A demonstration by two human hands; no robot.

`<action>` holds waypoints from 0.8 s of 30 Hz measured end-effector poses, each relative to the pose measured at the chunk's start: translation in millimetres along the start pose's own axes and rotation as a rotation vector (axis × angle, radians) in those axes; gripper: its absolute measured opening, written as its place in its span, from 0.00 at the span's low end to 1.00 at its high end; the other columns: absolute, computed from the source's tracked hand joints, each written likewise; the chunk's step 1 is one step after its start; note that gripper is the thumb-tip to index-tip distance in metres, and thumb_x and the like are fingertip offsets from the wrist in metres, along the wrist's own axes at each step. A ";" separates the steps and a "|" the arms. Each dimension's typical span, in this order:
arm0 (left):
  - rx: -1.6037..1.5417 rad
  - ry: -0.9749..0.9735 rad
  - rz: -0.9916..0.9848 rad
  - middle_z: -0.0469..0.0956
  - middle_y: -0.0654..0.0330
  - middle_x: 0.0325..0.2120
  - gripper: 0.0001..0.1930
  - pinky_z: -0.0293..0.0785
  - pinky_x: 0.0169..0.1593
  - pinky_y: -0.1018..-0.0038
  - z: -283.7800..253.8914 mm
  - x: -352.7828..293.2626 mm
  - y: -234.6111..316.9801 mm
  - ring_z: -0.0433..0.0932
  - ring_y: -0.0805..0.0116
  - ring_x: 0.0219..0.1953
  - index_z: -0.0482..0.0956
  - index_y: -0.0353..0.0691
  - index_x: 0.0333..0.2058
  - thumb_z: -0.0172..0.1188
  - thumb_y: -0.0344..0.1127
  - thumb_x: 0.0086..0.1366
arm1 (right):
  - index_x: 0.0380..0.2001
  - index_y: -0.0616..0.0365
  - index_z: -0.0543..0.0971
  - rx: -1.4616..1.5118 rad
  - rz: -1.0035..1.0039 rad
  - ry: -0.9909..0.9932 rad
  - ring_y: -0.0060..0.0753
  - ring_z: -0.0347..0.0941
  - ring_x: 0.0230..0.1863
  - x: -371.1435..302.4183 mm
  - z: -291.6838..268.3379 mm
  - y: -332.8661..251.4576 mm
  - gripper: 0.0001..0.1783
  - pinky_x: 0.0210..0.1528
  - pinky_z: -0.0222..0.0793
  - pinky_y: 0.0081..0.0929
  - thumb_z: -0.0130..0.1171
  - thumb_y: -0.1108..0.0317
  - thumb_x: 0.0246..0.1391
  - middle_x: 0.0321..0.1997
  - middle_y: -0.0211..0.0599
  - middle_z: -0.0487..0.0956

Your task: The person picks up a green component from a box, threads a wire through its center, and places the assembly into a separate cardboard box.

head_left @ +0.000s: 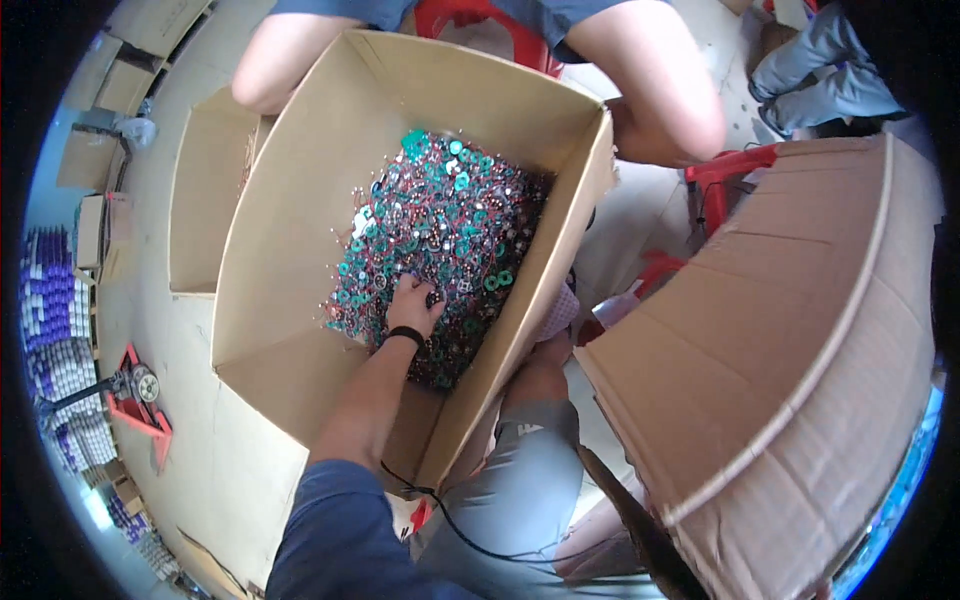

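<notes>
My left hand (412, 308), with a black band on its wrist, reaches down into a deep open cardboard box (290, 240). Its fingers are curled and touch a heap of small loose parts (455, 215). Teal-green rings, shiny metallic bits and thin red wires mix in the heap. Something small and dark shows by the thumb and fingers, too small to name. My right hand does not show.
A second cardboard box (760, 330) stands at the right, and a third box (210, 190) at the left. Opposite me are another person's bare knees (660, 90) and a red stool (490, 25). A red pallet jack (140, 410) stands far left. A black cord (470, 540) crosses my lap.
</notes>
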State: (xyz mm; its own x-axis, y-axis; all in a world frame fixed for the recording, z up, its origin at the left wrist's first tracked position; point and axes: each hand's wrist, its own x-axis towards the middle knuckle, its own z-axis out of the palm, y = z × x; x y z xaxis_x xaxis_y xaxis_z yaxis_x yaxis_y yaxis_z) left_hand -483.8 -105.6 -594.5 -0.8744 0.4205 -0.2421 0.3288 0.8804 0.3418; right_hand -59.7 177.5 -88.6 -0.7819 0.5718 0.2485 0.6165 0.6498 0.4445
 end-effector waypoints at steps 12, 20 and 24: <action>-1.399 -0.211 0.032 0.80 0.56 0.45 0.22 0.78 0.52 0.72 -215.9 -102.3 63.0 0.80 0.68 0.47 0.72 0.34 0.52 0.67 0.21 0.59 | 0.59 0.63 0.74 0.730 0.375 0.277 0.43 0.69 0.62 -48.8 1.5 32.5 0.28 0.60 0.65 0.36 0.45 0.53 0.67 0.62 0.45 0.73; -1.306 0.050 0.369 0.78 0.58 0.43 0.24 0.78 0.50 0.70 -336.5 -214.4 111.8 0.78 0.68 0.44 0.69 0.32 0.60 0.55 0.23 0.64 | 0.56 0.62 0.73 1.086 0.130 0.392 0.53 0.70 0.59 -56.3 -32.3 44.7 0.25 0.62 0.67 0.45 0.61 0.72 0.53 0.57 0.50 0.74; -1.262 0.062 0.542 0.82 0.54 0.38 0.19 0.78 0.45 0.71 -374.5 -268.2 209.9 0.80 0.64 0.38 0.77 0.31 0.53 0.61 0.21 0.61 | 0.56 0.62 0.73 0.949 0.146 0.410 0.51 0.71 0.59 -118.6 -94.5 118.7 0.27 0.61 0.69 0.41 0.63 0.73 0.51 0.57 0.52 0.74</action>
State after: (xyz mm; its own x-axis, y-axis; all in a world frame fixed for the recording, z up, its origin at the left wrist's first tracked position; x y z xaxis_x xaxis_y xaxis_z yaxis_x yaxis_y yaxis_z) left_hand -314.0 -115.7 -117.8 -0.7673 0.6047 0.2137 0.1154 -0.1977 0.9734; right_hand 97.6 139.5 16.0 -0.5556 0.5781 0.5976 0.3881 0.8160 -0.4284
